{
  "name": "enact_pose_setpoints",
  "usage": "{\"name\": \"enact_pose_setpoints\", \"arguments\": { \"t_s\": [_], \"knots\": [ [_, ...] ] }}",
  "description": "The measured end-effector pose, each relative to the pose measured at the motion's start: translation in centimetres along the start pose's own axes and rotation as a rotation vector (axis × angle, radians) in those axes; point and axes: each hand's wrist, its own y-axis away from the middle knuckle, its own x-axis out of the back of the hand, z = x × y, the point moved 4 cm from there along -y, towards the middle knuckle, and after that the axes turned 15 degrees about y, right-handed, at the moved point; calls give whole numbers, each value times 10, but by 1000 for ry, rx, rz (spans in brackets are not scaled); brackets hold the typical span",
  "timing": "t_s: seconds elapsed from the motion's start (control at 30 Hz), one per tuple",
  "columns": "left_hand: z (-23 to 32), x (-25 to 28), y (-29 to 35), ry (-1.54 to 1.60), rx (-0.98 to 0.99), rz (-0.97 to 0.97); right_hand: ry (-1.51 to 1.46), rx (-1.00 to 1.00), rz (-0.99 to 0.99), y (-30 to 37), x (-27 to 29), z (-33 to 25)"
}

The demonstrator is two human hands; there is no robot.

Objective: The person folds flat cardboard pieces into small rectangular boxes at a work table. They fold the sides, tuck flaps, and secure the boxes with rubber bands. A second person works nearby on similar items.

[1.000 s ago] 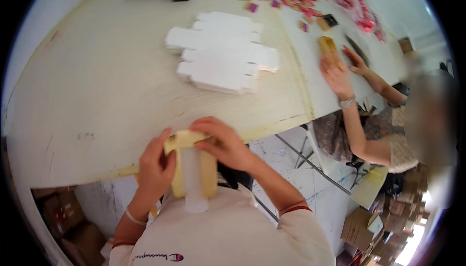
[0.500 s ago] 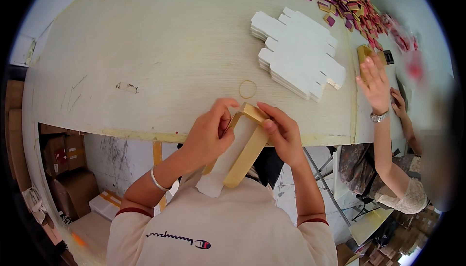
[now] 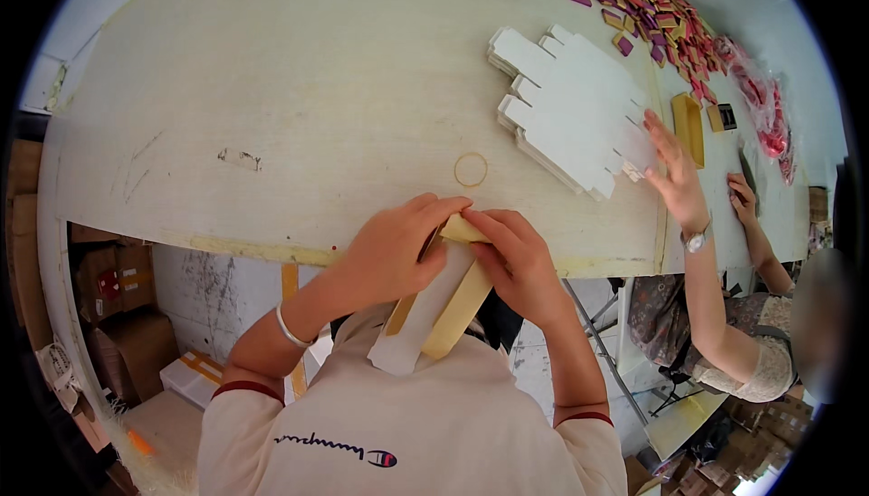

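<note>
Held between my two hands at the table's near edge is a partly folded cardboard box [image 3: 455, 310], gold outside with a white inner face, its long side walls standing up. Its far end is pinched by both hands, and its near end rests against my shirt. My left hand [image 3: 394, 247] is closed on the left far corner. My right hand [image 3: 518, 261] grips the right far corner, fingertips meeting the left ones over the gold end flap [image 3: 462, 229]. Beyond them a thin yellow rubber band [image 3: 455, 170] lies on the table.
A stack of flat white box blanks [image 3: 566, 107] lies ahead. A co-worker's hand [image 3: 677, 175] hovers by its right edge, near a gold open box [image 3: 700, 134]. Small purple, red and gold pieces [image 3: 652, 16] are heaped far right. Cartons [image 3: 136, 283] stand below left.
My right hand has moved inward over the far end flap, and my fingertips have come together there. The co-worker's hand has moved away from the gold open box toward the blanks.
</note>
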Motion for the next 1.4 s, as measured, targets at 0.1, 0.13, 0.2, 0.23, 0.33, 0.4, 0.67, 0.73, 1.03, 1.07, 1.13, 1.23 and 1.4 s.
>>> {"name": "enact_pose_setpoints", "arguments": {
  "t_s": [0.1,0.13,0.2,0.23,0.33,0.4,0.67,0.73,1.03,1.07,1.13,1.23,1.4],
  "knots": [
    [-2,2,-8,-22,27,-57,42,37,60,1,-6,-5],
    [-3,3,-10,-25,63,-80,40,50,84,1,-7,-5],
    [-7,4,-8,25,90,-67,-18,-127,182,6,-1,-4],
    [-9,4,-7,50,104,-60,-49,-214,230,9,1,-2],
    [-12,4,-7,79,39,-43,5,-216,112,20,1,10],
    [-12,5,-6,79,19,-35,-57,-227,112,18,1,12],
    [-14,11,-1,148,45,84,-448,-586,150,4,-5,7],
    [-16,15,0,148,39,94,-623,-504,256,6,-14,11],
    [-20,22,0,117,53,147,86,-288,205,-19,-9,-4],
    [-21,23,0,136,68,146,-232,-471,164,-21,-11,2],
    [-22,26,-2,172,92,144,-491,-509,220,-14,-20,9],
    [-23,24,-2,177,30,150,-578,-432,311,-10,-23,9],
    [-24,26,0,134,66,86,-364,-562,39,-20,-17,11]
  ]
}}
